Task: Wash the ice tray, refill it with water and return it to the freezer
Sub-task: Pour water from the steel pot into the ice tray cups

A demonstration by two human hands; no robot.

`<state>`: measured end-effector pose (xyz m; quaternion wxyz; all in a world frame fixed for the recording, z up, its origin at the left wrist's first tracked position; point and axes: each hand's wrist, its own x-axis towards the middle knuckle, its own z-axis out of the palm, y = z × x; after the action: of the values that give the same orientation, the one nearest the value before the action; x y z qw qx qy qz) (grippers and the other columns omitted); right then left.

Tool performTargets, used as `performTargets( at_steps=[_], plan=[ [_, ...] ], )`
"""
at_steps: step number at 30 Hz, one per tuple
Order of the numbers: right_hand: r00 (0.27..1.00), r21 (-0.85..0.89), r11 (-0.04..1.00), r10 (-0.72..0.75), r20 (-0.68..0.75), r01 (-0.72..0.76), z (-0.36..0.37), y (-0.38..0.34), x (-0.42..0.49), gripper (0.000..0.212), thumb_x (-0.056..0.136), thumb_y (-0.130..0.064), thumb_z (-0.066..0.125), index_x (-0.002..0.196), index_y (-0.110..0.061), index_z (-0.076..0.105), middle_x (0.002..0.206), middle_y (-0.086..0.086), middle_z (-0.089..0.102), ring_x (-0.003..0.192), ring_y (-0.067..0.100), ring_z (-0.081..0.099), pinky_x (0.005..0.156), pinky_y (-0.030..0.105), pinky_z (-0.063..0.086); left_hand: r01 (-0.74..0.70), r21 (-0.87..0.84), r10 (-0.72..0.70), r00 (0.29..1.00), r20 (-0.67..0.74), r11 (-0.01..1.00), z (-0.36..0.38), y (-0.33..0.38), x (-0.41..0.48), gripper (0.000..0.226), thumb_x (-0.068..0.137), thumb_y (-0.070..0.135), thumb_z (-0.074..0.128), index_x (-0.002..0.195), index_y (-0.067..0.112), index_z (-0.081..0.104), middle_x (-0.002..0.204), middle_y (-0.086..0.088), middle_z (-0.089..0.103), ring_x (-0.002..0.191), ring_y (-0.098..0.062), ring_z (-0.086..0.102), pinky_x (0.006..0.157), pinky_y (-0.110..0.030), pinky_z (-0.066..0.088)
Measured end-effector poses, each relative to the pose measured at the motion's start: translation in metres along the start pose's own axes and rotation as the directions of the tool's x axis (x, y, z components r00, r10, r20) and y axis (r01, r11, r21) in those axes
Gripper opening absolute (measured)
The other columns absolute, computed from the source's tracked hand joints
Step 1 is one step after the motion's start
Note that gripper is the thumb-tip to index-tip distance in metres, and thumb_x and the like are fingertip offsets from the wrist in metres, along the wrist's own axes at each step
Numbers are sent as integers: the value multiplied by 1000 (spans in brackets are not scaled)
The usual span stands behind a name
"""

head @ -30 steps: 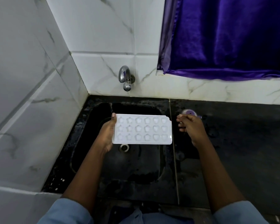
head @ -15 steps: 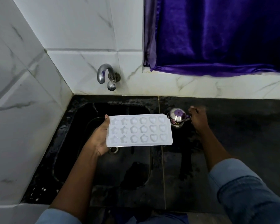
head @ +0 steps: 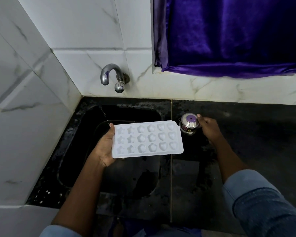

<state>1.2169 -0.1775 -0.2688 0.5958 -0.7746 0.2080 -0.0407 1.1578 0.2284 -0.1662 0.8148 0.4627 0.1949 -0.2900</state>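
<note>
So the left hand (head: 103, 147) has the white tray (head: 147, 139) by its left short end, thumb pressed on top at the far corner and fingers tucked underneath. The tray is held flat and level over the sink (head: 85, 134), which is sunk into the counter's (head: 255, 134) back left corner. It has star moulds on the left, flowers in the middle and hearts on the right. Its right end sticks out past the sink's right rim and ends up just beside a little steel pot (head: 189, 124) with a purple lid, though I honestly can't tell if they touch. The pot sits on the dark counter near the back edge, and the right hand (head: 209, 130) is on it, thumb at the lid's rim and fingers curled round its right side. The tap (head: 112, 77) sticks out of the marble tiles above the sink, with no water coming out. A purple curtain (head: 237, 35) hangs over the back wall to the right. Both blue sleeves (head: 263, 207) are pushed up.
</note>
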Motion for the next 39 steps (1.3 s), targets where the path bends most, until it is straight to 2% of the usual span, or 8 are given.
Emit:
performTargets(
  at_steps=[6,16,20,25,29,32,35,39],
  plan=[
    [998,16,999,35,51,-36,-2,2,-1,50,104,-46,60,73,-7,62,64,13,49,47,13,36,43,23,27,-15,-17,14,999,-38,1000,6,-6,-5,82,103,74,30,138,10,65,137,-20,70,118,-37,73,86,-55,65],
    [998,136,989,57,-7,-56,-5,-1,-26,52,105,-42,60,65,-11,53,46,0,44,37,12,41,39,22,27,-48,-26,46,996,-71,999,4,-7,-33,83,104,72,30,108,12,86,130,-19,74,111,-34,77,79,-50,66],
    [999,231,973,26,-24,-19,-13,-34,-41,46,105,-36,62,64,-16,57,45,-7,40,36,8,33,38,19,24,-61,-32,59,996,-72,998,-7,-4,-43,81,103,73,33,116,11,83,137,-21,70,118,-37,73,85,-52,65],
    [995,292,955,-74,60,53,-26,-88,-60,35,102,-34,66,71,-17,72,64,7,47,49,10,36,41,21,24,-68,-49,65,996,-65,996,-13,-1,-53,79,103,70,34,111,10,85,133,-20,72,113,-37,75,83,-53,66],
    [978,242,962,-159,135,123,-25,-124,-72,40,101,-33,67,65,-16,64,52,-2,47,45,9,35,43,22,25,-77,-56,75,997,-38,995,-16,3,-60,77,104,70,34,130,8,72,135,-21,71,114,-37,75,84,-53,66],
    [960,219,963,-199,194,156,-20,-143,-83,38,98,-36,70,68,-13,71,60,8,53,49,14,39,50,26,26,-80,-50,79,997,-15,996,-20,5,-63,77,104,71,34,137,9,66,137,-20,70,118,-37,73,89,-55,64],
    [946,209,963,-220,237,171,-11,-161,-98,35,103,-26,65,74,-7,70,54,-1,61,45,8,48,47,20,34,-74,-30,74,997,-8,997,-26,9,-65,78,103,72,34,141,11,64,141,-19,68,123,-38,71,101,-59,55],
    [926,204,959,-250,283,197,-4,-177,-109,36,103,-20,64,69,-9,72,55,-2,67,46,6,57,51,17,44,-64,-45,65,998,10,997,-32,12,-70,79,103,70,35,134,9,74,141,-19,68,123,-37,70,96,-56,61]
  ],
)
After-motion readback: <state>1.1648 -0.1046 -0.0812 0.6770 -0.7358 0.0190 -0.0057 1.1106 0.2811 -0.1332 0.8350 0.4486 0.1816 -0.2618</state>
